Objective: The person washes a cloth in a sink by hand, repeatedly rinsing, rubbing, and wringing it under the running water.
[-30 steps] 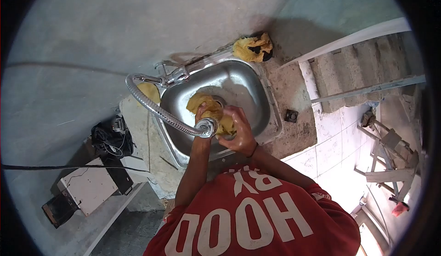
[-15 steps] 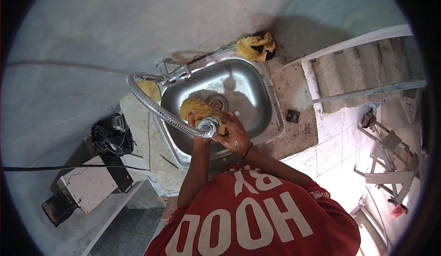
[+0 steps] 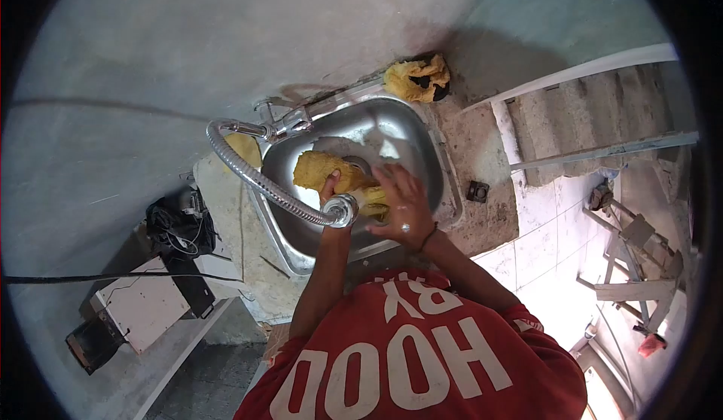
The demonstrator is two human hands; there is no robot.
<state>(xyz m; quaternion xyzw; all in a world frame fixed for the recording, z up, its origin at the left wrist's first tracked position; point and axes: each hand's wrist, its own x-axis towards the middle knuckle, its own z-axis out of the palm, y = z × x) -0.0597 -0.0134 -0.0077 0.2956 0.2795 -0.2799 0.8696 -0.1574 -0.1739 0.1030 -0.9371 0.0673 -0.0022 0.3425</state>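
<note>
A wet, yellow, fuzzy cloth-like piece is held over the steel sink, under the tap's spout head. My left hand grips its middle, thumb on top; the spout head hides part of this hand. My right hand is at the cloth's right end, fingers spread and stretched out, with a wet gleam on its back. The drain lies partly covered behind the cloth.
A flexible chrome spout arches from the wall tap. Another yellow fuzzy piece with black patches sits at the sink's back right corner. A small dark object lies on the right counter. Concrete stairs rise at right.
My right hand has come away from its closed hold and opened, fingers spreading to the right. The cloth has shifted slightly, with its left end still out past my left hand.
</note>
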